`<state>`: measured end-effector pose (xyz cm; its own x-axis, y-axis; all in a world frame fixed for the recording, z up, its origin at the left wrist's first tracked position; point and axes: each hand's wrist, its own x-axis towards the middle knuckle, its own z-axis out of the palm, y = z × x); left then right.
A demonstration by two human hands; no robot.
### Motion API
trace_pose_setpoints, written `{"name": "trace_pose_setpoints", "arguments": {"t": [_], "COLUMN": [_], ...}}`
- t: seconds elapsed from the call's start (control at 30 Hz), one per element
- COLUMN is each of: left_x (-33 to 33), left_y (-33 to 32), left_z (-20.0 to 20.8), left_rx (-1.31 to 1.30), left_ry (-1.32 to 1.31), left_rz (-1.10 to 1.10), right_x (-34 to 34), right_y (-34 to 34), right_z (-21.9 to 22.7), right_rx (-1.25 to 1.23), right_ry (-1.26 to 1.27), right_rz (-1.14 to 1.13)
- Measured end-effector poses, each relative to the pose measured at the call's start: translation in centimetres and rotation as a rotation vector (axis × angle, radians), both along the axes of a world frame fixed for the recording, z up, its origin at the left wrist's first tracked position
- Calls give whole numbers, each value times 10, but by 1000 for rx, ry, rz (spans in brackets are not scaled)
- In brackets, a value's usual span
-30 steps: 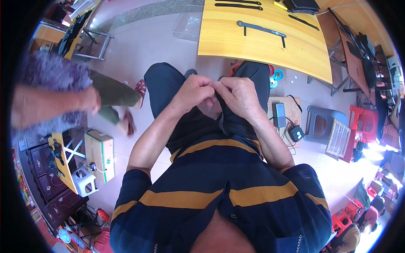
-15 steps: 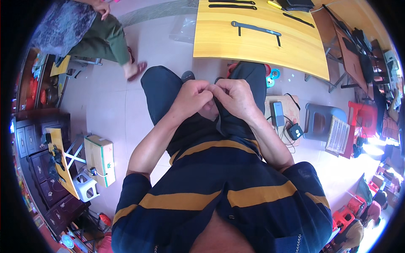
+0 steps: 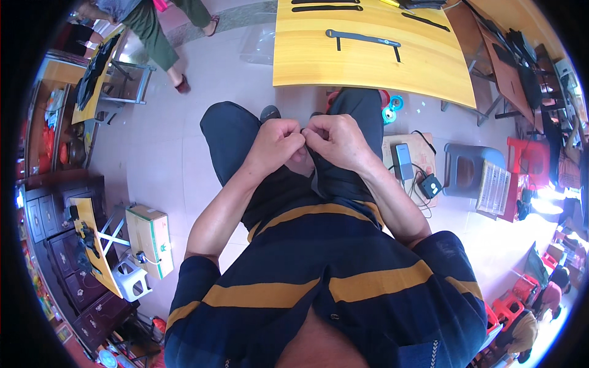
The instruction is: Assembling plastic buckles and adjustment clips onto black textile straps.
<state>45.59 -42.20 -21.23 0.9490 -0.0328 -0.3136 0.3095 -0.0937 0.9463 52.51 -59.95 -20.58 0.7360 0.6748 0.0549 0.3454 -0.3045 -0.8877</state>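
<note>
Head view: both hands meet over the lap, below the counter (image 3: 368,67) edge.
Left hand (image 3: 279,144): fingers curled, pinching a dark strap (image 3: 318,168).
Right hand (image 3: 334,141): curled, pinching the same strap at the top.
Strap: thin, dark, limp, hanging between the knees.
Doing it well: keep pinches close, strap taut, thumbs opposed.
Counter: smooth yellow wood, more dark straps (image 3: 362,38) lying flat.

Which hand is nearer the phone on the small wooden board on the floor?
Right. The right hand sits just left of the phone, above the lap. The left hand is farther left, beyond the right one, touching it at the fingertips.
</note>
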Motion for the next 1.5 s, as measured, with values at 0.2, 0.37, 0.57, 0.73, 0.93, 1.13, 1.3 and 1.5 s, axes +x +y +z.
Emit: {"name": "trace_pose_setpoints", "arguments": {"t": [0.2,0.37,0.57,0.73,0.93,1.13,1.3,1.5], "left_x": [3,4,8,9,10,13,17,23], "left_y": [-1,-2,-6,-11,-18,-19,-40,-27], "left_z": [-1,2,13,5,5,8,-10,-1], "left_rx": [19,-2,34,115,178,-237,-551,143], "left_ry": [-1,-10,-62,-205,-320,-255,-353,-630], "left_rz": [-6,3,0,49,108,65,262,115], "right_x": [1,1,1,0,-9,-6,2,16], "right_y": [0,-2,-5,-5,-10,-14,-13,-25], "right_z": [-5,-2,1,7,13,-8,-17,2], "right_rx": [21,44,105,88,193,359,549,238], "right_ry": [-1,-24,-71,-271,-242,138,290,97], "right_rz": [-31,-34,-74,-93,-189,-203,-270,-135]}}
